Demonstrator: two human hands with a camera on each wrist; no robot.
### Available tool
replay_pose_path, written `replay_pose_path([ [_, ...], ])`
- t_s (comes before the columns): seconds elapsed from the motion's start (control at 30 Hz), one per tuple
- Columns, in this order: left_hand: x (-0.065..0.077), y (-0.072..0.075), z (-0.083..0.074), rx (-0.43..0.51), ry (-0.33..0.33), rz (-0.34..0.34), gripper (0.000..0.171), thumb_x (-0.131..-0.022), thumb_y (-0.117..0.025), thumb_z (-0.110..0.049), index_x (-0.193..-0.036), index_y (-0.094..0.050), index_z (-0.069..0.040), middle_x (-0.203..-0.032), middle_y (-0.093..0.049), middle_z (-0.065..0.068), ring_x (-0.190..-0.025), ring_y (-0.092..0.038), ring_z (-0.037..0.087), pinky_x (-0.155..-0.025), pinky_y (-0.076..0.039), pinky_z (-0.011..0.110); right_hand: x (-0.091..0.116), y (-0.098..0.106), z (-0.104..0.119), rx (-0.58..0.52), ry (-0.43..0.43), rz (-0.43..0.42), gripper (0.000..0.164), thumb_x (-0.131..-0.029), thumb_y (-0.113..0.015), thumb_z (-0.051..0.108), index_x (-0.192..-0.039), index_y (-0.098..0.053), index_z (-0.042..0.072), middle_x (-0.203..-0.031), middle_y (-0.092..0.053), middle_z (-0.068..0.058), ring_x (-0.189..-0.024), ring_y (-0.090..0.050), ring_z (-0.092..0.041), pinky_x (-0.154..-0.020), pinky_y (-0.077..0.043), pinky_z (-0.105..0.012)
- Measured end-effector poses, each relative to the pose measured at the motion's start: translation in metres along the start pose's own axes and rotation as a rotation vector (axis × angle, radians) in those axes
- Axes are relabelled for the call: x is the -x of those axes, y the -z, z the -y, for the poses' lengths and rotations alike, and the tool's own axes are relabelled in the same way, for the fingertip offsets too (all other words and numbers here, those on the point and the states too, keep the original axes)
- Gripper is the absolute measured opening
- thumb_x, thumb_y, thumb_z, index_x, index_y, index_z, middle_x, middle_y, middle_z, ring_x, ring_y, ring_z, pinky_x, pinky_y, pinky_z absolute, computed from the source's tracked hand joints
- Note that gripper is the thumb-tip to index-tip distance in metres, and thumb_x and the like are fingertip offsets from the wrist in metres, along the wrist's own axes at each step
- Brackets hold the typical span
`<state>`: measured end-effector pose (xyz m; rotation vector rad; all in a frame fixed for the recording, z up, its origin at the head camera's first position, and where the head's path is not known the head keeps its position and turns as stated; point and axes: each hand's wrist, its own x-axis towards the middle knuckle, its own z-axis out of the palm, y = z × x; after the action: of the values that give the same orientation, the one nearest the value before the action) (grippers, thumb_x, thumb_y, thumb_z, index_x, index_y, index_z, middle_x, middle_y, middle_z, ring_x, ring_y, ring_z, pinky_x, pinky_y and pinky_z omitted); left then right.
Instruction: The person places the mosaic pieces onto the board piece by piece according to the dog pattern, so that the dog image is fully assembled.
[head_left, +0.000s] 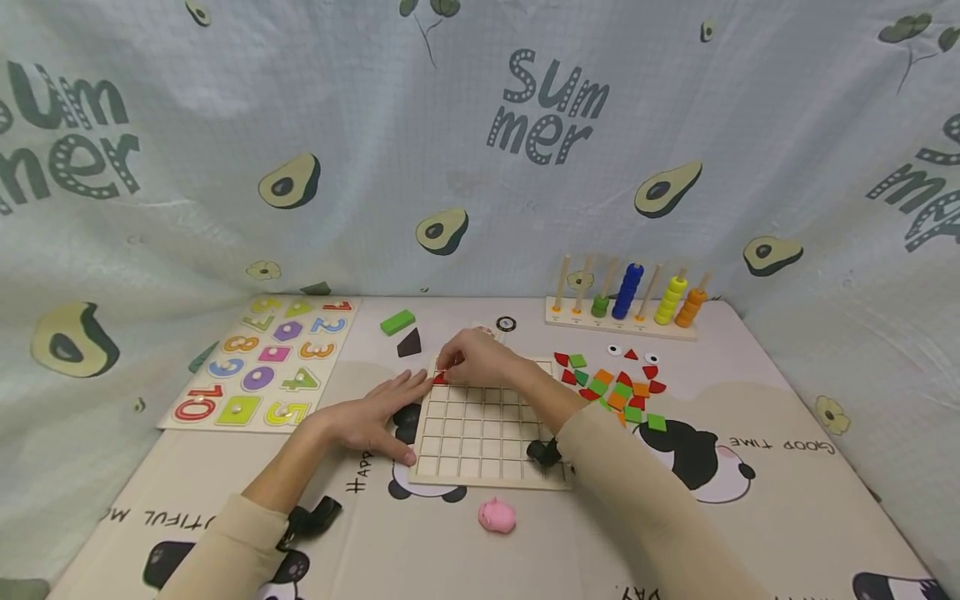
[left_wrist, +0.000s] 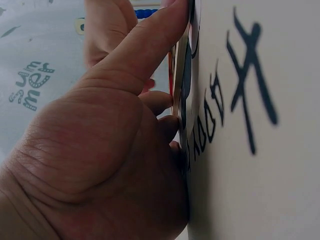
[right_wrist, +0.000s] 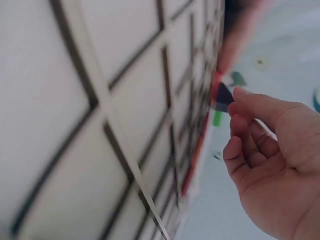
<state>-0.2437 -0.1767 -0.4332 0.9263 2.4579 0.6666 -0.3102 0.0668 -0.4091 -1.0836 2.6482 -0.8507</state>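
Note:
A wooden grid board (head_left: pixel 480 433) lies in front of me, divided into square cells. My left hand (head_left: pixel 367 421) rests flat at its left edge, fingers spread and thumb near the lower left corner. My right hand (head_left: pixel 480 358) reaches over the far left corner, thumb and fingers bent. Its fingertips pinch a small red piece (head_left: pixel 440 378) at the corner cell. In the right wrist view the curled fingers (right_wrist: pixel 250 145) stand close to the board's far edge, where a red and orange strip (right_wrist: pixel 197 150) shows. The right hand hides part of the far row.
Loose red, green and orange pieces (head_left: pixel 618 392) lie right of the board. A peg rack with coloured beads (head_left: pixel 622 321) stands behind them. A number puzzle (head_left: pixel 262 367) is at the left, a green block (head_left: pixel 397 322) and dark block (head_left: pixel 409 342) behind, a pink pig toy (head_left: pixel 497 516) in front.

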Motion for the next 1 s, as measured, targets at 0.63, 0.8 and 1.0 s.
replay_pose_path([
  [0.63, 0.0, -0.001, -0.002, 0.004, 0.038, -0.003, 0.116, -0.066, -0.078, -0.06, -0.155, -0.012, -0.026, -0.161, 0.0, -0.007, -0.148, 0.006, 0.021, -0.117, -0.003, 0.051, 0.148, 0.099, -0.083, 0.006, -0.22, -0.382, 0.031, -0.09, -0.068, 0.02, -0.12, -0.065, 0.013, -0.116, -0.065, -0.005, -0.098, -0.058, -0.022, -0.083, -0.051, -0.041],
  [0.8, 0.0, -0.002, 0.0, -0.001, 0.04, -0.003, 0.116, -0.067, -0.077, -0.06, -0.156, -0.011, -0.025, -0.162, 0.001, -0.006, -0.148, 0.007, 0.022, -0.117, -0.003, 0.053, 0.162, 0.101, -0.117, 0.071, -0.419, -0.323, 0.035, -0.092, -0.066, 0.02, -0.125, -0.063, 0.009, -0.121, -0.062, -0.013, -0.105, -0.054, -0.029, -0.088, -0.05, -0.047],
  [1.0, -0.001, -0.002, -0.002, 0.003, 0.04, 0.0, 0.115, -0.067, -0.078, -0.06, -0.156, -0.012, -0.026, -0.162, 0.001, -0.006, -0.148, 0.007, 0.021, -0.117, -0.003, 0.053, 0.17, 0.093, -0.143, 0.163, -0.552, -0.269, 0.031, -0.091, -0.066, 0.021, -0.119, -0.068, 0.006, -0.111, -0.067, -0.013, -0.1, -0.052, -0.032, -0.09, -0.044, -0.05],
])
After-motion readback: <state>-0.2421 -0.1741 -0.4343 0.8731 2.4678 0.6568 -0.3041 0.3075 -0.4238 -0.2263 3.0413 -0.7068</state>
